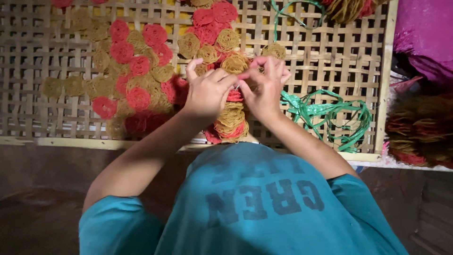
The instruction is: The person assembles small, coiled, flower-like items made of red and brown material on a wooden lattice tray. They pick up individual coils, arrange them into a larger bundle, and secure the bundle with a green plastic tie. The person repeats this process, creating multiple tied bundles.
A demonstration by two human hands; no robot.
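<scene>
A stack of round, nest-like noodle discs (231,120) in red and tan stands on edge over the near rim of a woven bamboo tray (330,61). My left hand (207,92) curls over the top of the stack from the left. My right hand (264,87) pinches the same spot from the right, and the fingertips of both hands meet there. What sits between the fingertips is hidden. A loose tan disc (234,63) lies just beyond my hands.
Many red and tan discs (132,71) are spread over the tray's left half. A tangle of green plastic strip (330,113) lies on the tray at the right. Bundled disc stacks (415,132) and purple cloth (424,38) sit past the tray's right edge.
</scene>
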